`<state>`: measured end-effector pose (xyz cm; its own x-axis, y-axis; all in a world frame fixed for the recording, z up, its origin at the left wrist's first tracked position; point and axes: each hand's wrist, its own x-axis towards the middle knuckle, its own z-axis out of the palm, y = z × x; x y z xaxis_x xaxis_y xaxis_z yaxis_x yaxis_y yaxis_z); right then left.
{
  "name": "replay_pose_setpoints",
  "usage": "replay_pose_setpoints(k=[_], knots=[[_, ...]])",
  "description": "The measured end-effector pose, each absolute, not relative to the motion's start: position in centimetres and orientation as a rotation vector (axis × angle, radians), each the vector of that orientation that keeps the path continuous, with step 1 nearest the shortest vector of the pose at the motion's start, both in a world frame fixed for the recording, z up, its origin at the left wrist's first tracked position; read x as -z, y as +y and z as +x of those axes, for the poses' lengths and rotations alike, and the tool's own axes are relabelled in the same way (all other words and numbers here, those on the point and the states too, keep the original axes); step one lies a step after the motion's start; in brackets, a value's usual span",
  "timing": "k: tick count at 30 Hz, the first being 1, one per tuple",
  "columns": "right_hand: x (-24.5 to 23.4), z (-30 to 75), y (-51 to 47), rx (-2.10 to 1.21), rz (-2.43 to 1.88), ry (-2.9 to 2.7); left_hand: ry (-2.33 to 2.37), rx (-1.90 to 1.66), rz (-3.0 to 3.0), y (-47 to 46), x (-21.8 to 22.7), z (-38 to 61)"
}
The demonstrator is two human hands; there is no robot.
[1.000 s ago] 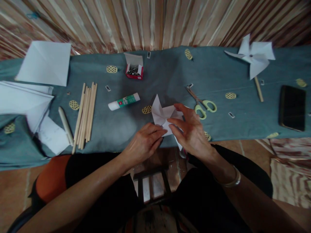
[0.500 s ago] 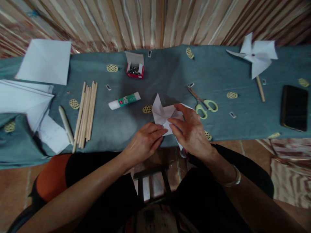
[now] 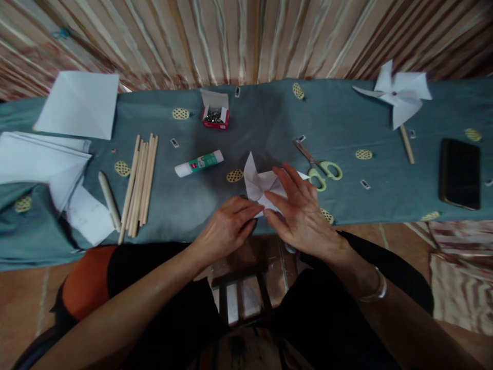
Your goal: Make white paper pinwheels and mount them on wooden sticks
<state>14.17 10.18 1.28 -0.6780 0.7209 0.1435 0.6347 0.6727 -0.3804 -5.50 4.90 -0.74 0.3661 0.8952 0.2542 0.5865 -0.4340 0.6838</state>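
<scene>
A white paper pinwheel [image 3: 252, 180] lies at the table's near edge, one pointed blade standing up at its left. My left hand [image 3: 231, 221] pinches its lower left corner between thumb and fingers. Over its right side my right hand [image 3: 296, 205] is spread, with the fingertips touching the paper and index finger and thumb near its centre. The right hand hides much of the paper's right part. Just beyond that hand lie scissors [image 3: 318, 167] with light green handles. To the left of the paper is a green and white glue stick [image 3: 199, 163].
A red box of small metal pieces [image 3: 215, 121] stands open at the back. Leftward lie wooden sticks [image 3: 140, 185], a thicker grey stick [image 3: 109, 200], a white paper square [image 3: 82, 105] and cut papers [image 3: 38, 159]. Rightward are a pinwheel on a stick [image 3: 400, 95] and a phone [image 3: 460, 173].
My right hand has flattened and spread its fingers over the paper. A paper tip that hung below that hand no longer shows. My left hand keeps its pinch; the view has shifted slightly.
</scene>
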Motion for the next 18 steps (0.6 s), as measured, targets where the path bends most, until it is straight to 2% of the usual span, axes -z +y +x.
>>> replay_pose_setpoints(k=[10, 18], knots=[[-0.2, 13.7, 10.0, -0.413, -0.988, -2.595, 1.373, -0.936, 1.924, 5.2, 0.0, -6.5], [0.3, 13.0, 10.6, -0.323, -0.972, -2.568, 1.366, -1.111, 1.216, 5.9, 0.1, -7.1]])
